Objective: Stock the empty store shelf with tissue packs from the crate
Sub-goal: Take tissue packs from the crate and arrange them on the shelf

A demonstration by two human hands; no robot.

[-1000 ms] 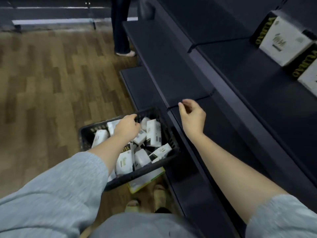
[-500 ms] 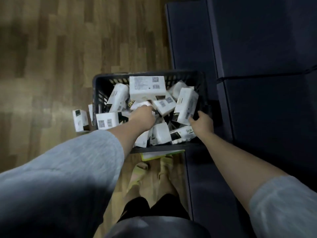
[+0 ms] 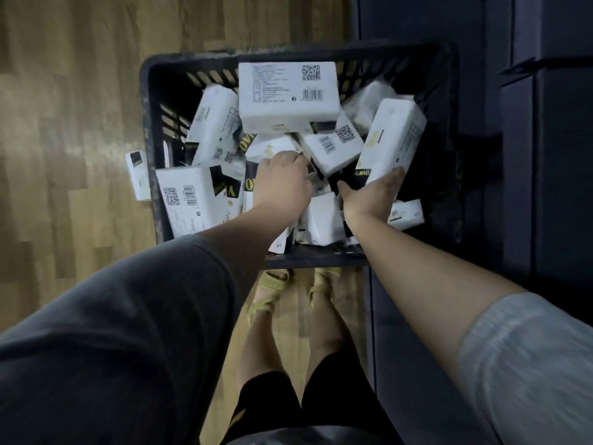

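- My right hand (image 3: pixel 372 194) holds the lower end of a tilted tissue pack (image 3: pixel 393 141) at the right side of the crate: thumb on its near face, fingers round its far side.
- My left hand (image 3: pixel 282 184) is down among the packs in the middle of the heap, fingers curled into the pile; whether they have closed on a pack I cannot tell, as the fingertips are hidden.
- The black crate (image 3: pixel 150 149) sits on the wooden floor (image 3: pixel 64 123), full of white packs lying at all angles; one large pack (image 3: pixel 288 96) lies flat on top at the far side, barcode up.
- One pack (image 3: pixel 138 175) lies outside the crate, against its left wall.
- The dark shelf unit (image 3: pixel 545 187) stands just right of the crate.
- My feet in yellow sandals (image 3: pixel 272 287) stand just short of its near rim.
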